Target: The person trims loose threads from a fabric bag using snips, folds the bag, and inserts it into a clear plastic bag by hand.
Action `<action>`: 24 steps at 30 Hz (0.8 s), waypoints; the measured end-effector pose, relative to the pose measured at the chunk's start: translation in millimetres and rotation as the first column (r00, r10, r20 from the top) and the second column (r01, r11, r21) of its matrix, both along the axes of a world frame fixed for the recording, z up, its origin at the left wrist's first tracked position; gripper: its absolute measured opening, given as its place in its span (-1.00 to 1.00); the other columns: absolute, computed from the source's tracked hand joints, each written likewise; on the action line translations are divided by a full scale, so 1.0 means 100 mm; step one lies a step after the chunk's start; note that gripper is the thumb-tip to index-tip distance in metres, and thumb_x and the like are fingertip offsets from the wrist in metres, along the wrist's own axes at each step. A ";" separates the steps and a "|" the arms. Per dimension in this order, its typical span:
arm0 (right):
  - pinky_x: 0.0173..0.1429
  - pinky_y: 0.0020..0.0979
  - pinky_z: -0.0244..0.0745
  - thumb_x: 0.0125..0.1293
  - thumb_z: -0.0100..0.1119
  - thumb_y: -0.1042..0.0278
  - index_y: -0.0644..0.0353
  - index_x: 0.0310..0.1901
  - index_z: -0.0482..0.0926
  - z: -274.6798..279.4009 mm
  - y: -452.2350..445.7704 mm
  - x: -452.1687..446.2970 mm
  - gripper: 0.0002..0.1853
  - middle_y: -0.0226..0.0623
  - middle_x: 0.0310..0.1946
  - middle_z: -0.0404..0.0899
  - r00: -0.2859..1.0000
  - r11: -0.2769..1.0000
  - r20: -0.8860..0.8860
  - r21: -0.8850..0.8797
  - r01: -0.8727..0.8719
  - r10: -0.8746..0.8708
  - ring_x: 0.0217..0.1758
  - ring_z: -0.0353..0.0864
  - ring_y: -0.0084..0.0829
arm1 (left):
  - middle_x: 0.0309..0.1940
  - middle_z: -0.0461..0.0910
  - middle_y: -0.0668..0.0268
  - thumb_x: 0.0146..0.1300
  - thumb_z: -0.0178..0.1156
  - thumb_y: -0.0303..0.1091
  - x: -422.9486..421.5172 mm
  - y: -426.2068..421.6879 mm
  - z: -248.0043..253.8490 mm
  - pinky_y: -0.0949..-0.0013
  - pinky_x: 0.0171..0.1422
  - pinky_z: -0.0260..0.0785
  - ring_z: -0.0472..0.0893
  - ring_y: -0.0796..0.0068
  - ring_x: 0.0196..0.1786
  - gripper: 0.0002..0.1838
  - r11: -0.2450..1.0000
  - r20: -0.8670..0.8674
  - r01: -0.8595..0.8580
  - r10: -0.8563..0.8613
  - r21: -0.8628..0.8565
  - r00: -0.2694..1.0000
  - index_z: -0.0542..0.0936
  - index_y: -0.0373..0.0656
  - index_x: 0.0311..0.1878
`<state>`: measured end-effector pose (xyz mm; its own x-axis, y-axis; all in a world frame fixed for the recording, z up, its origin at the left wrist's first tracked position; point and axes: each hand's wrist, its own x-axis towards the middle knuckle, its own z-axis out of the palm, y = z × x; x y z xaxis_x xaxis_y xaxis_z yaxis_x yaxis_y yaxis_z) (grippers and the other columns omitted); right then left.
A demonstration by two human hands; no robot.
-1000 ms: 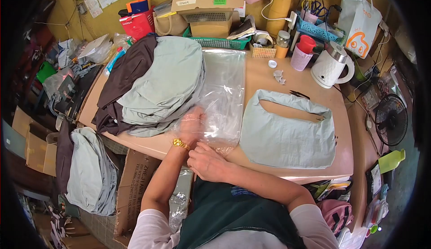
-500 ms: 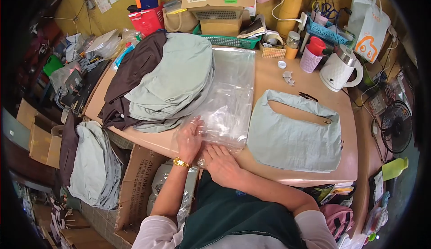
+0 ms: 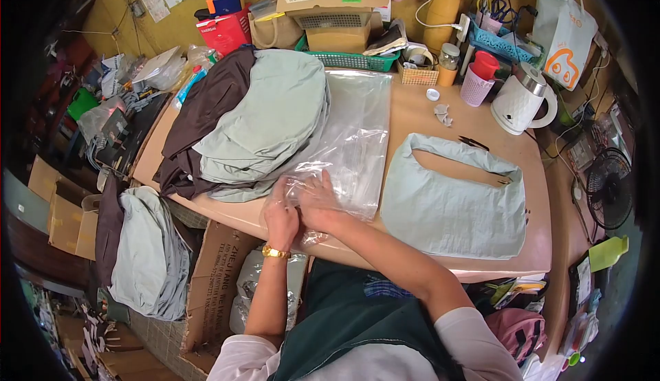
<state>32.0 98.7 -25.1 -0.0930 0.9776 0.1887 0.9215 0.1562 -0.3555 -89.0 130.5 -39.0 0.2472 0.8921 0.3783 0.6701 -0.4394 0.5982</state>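
Note:
Clear plastic bags (image 3: 354, 126) lie flat in the middle of the table, their near end crumpled. My left hand (image 3: 280, 216), with a gold watch at the wrist, has its fingers bent on the film at that near corner. Beside it, my right hand (image 3: 318, 201) pinches the same film, its fingertips partly covered by plastic. A pile of pale green cloth bags (image 3: 265, 126) and dark brown ones (image 3: 206, 116) lies left of the plastic. One pale green bag (image 3: 454, 205) is spread flat on the right, with black tweezers (image 3: 474, 143) above its strap.
A white kettle (image 3: 522, 99), a pink cup (image 3: 476, 86) and a green basket (image 3: 350, 60) stand at the table's back. More cloth bags (image 3: 148, 257) hang at lower left, by a cardboard box (image 3: 213, 278). A black fan (image 3: 608, 188) is at far right.
My right hand has moved from lying flat at the plastic's near edge up onto the film and closed. The near end of the plastic is lifted and more bunched between both hands.

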 end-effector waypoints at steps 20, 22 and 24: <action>0.53 0.14 -0.12 0.25 0.06 0.27 0.19 0.26 0.45 -0.11 -0.14 -0.04 -0.48 -0.01 0.28 0.35 0.991 0.983 -0.001 0.126 -0.135 0.137 0.45 0.19 -0.08 | 0.30 0.46 0.00 0.54 -0.22 -0.30 -0.03 -0.11 0.15 0.28 0.48 0.13 0.39 0.15 0.40 -0.56 0.958 0.423 0.215 -0.119 -0.188 0.898 0.47 -0.25 0.31; 0.58 0.13 -0.27 0.27 0.07 0.19 0.01 0.26 0.50 -0.08 -0.04 0.03 -0.50 -0.11 0.39 0.29 0.998 0.994 0.017 0.090 -0.065 0.064 0.52 0.10 -0.09 | 0.31 0.45 0.00 0.54 -0.22 -0.30 -0.09 -0.26 0.07 0.27 0.48 0.13 0.39 0.13 0.39 -0.56 0.971 0.378 0.166 -0.090 -0.173 0.921 0.46 -0.25 0.31; 0.58 0.15 -0.34 0.28 0.07 0.15 -0.08 0.28 0.50 0.04 -0.04 0.10 -0.50 -0.15 0.42 0.25 0.997 0.997 0.007 0.015 -0.072 0.072 0.56 0.03 -0.08 | 0.32 0.43 -0.01 0.54 -0.22 -0.31 -0.18 -0.44 -0.02 0.25 0.48 0.13 0.40 0.11 0.39 -0.56 0.981 0.336 0.116 -0.057 -0.156 0.940 0.45 -0.26 0.32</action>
